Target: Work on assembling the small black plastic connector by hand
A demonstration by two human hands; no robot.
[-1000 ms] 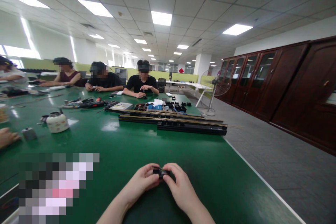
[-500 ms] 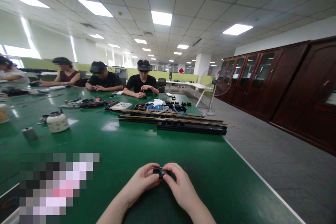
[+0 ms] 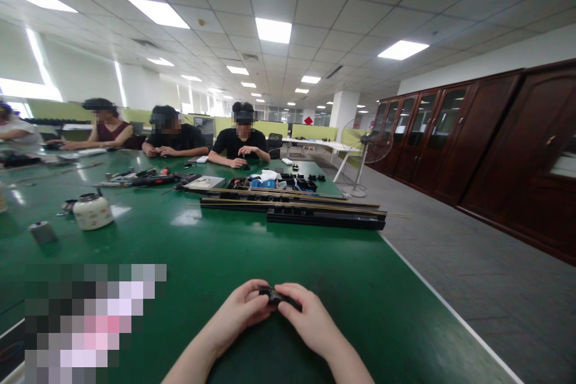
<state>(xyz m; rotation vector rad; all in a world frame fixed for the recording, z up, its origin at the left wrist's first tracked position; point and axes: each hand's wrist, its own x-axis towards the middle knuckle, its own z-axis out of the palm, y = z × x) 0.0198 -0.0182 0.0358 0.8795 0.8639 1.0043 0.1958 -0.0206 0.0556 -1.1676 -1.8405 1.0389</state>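
Note:
A small black part (image 3: pixel 272 295) is held between my two hands, just above the green table (image 3: pixel 216 258) near its front edge. My left hand (image 3: pixel 247 306) grips its left end between thumb and fingers. From the right, my right hand (image 3: pixel 301 309) has its thumb and fingers closed round the other end. The fingers cover much of the part, so its full shape is hidden.
Long black rails (image 3: pixel 326 219) with thin brass-coloured rods lie across the table ahead. Behind them are black parts and a blue item (image 3: pixel 265 180). A white jar (image 3: pixel 93 211) and grey cylinder (image 3: pixel 43 232) stand at left. Several people sit beyond, one person (image 3: pixel 240 144) opposite.
The black part has tilted slightly between my fingers, and my right fingers now reach further over it. The whole view has shifted a little.

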